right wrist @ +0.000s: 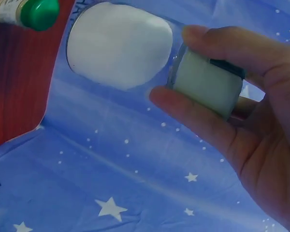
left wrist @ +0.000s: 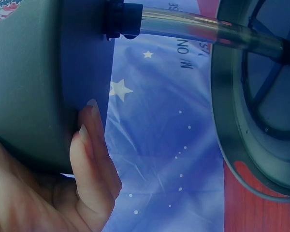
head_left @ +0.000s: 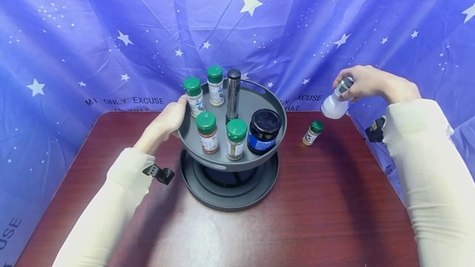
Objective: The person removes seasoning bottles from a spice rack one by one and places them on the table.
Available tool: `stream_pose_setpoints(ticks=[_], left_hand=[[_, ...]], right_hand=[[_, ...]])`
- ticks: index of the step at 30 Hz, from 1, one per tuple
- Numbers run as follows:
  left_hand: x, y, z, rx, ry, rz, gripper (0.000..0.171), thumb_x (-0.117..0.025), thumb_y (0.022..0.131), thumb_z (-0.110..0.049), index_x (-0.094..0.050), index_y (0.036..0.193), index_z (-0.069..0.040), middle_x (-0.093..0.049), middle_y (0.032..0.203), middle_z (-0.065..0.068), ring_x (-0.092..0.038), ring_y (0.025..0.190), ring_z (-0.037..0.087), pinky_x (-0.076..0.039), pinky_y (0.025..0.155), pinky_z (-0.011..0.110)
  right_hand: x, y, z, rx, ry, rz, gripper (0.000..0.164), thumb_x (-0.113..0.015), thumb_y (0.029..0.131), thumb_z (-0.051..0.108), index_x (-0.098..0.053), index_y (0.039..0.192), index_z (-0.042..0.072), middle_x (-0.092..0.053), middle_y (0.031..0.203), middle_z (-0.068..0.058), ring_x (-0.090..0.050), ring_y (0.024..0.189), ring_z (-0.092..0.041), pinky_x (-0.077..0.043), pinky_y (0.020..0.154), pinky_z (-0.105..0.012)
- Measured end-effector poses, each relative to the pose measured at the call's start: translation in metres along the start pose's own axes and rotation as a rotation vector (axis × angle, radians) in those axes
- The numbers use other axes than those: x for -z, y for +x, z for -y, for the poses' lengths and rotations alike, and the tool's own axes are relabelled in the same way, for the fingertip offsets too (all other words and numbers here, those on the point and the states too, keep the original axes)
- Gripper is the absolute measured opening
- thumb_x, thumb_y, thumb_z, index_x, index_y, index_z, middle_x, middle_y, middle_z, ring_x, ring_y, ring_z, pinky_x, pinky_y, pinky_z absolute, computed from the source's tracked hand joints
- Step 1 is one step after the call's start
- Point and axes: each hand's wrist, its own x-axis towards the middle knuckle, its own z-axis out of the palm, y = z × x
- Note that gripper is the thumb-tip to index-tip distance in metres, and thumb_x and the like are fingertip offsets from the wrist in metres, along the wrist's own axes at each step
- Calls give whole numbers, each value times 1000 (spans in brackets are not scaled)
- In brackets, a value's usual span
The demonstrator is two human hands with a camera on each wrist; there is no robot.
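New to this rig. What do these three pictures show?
No robot here, just a person's bare hands. The wide picture is taken from the head, looking forward and down; the close ones come from the left and right wrists, so the scene appears turned in them.

The left hand grips the edge of the upper tray. A pole links it to the lower tray, which rests on the table.

The upper tray bears four green-capped jars and a dark jar. A fifth green-capped jar is on the table.

The right hand holds a shaker by its lid, white contents visible.
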Motion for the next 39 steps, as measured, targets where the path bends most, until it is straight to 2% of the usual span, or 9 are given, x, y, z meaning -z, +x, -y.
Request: stream_pose_setpoints(ticks=[8, 20, 28, 39], left_hand=[[1, 1, 0, 2, 12, 3, 81, -4, 101, -52, -54, 119, 9, -57, 97, 24, -61, 54, 15, -61, 52, 41], [0, 1, 1, 4, 6, -7, 80, -5, 101, -52, -53, 120, 10, -56, 98, 25, -60, 54, 15, -59, 48, 38], [1, 1, 1, -2, -4, -8, 80, -5, 101, -52, -53, 119, 10, -56, 95, 24, -60, 54, 15, -59, 48, 38], [0, 2, 2, 7, -7, -9, 79, -7, 101, -51, -54, 118, 10, -56, 96, 24, -60, 53, 15, -60, 51, 40]], right_hand=[[-6, 2, -16, -50, 25, 15, 47, -79, 74, 5, -57, 113, -10, -64, 98, -34, -65, 74, -26, -63, 60, -38], [-23, 4, -37, -54, -19, -8, 40, -79, 71, 5, -62, 105, -7, -66, 92, -31, -63, 70, -25, -60, 56, -38], [-34, 4, -46, -78, 16, -9, 40, -79, 70, 4, -62, 104, -8, -67, 90, -29, -63, 69, -25, -61, 57, -39], [-53, 9, -56, -104, 66, -10, 39, -78, 72, 3, -61, 105, -10, -65, 92, -33, -64, 72, -28, -62, 56, -40]])
